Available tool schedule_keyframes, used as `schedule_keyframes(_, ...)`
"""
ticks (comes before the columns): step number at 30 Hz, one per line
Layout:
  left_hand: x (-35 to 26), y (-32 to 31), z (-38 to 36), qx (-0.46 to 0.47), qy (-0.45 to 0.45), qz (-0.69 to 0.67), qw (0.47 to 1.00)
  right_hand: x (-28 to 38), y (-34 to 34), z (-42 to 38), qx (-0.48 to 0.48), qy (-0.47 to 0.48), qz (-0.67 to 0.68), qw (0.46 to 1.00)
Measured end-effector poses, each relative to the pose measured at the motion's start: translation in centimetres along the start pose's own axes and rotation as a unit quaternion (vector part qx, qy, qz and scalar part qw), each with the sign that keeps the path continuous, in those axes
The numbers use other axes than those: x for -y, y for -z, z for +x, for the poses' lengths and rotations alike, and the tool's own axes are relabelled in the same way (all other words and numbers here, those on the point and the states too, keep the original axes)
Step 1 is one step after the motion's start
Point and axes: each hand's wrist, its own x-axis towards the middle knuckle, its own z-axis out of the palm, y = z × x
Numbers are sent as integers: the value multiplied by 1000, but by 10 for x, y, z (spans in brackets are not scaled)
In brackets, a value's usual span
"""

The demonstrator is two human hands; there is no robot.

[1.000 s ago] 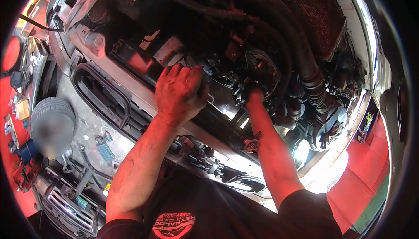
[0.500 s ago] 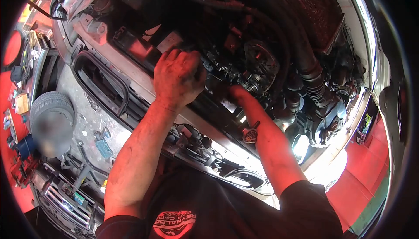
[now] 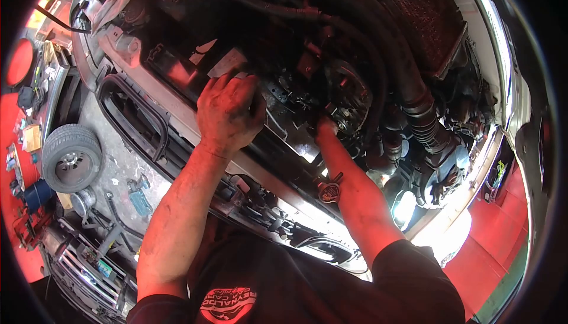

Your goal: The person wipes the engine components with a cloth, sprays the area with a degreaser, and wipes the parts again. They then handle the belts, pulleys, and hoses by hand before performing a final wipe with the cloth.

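Observation:
My left hand (image 3: 229, 112) is closed, its fingers bent down at the front edge of the engine bay. What lies under the fingers is hidden. Deep beside the engine parts (image 3: 349, 111) is my right hand (image 3: 326, 129); shadow and dark parts cover its fingers. A round radiator cap (image 3: 329, 192) with a small lever shows against my right forearm. Beyond my left hand lies a pale flat plate (image 3: 227, 64). Between my hands, a thin bent metal line (image 3: 278, 124) catches the light.
A large ribbed hose (image 3: 421, 111) runs along the right of the bay. A bright lamp (image 3: 404, 209) glows near my right elbow. On the floor at left lie a wheel (image 3: 72, 157) and a blue-green tool (image 3: 140, 198). A car grille (image 3: 89, 274) sits at lower left.
The view has shifted a little. My left hand appears slightly further left, its fingers still bent. My right hand has shifted slightly, and more of the metal between the hands shows.

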Motion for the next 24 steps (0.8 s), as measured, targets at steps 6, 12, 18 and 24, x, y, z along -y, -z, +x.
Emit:
schedule_keyframes(6, 9, -10, -1, -25, -15, -30, 999, 17, 22, -53, -6, 177, -390, 904)
schedule_keyframes(12, 3, -1, -1, 1, 2, -4, 1000, -47, -23, 32, -95, 324, -439, 833)
schedule_keyframes(18, 5, -3, 1, -28, -17, -21, 999, 3, 17, -7, 21, 292, -250, 923)
schedule_keyframes(24, 6, -6, -1, -32, -19, -24, 999, 39, 44, -35, -19, 111, -90, 989)
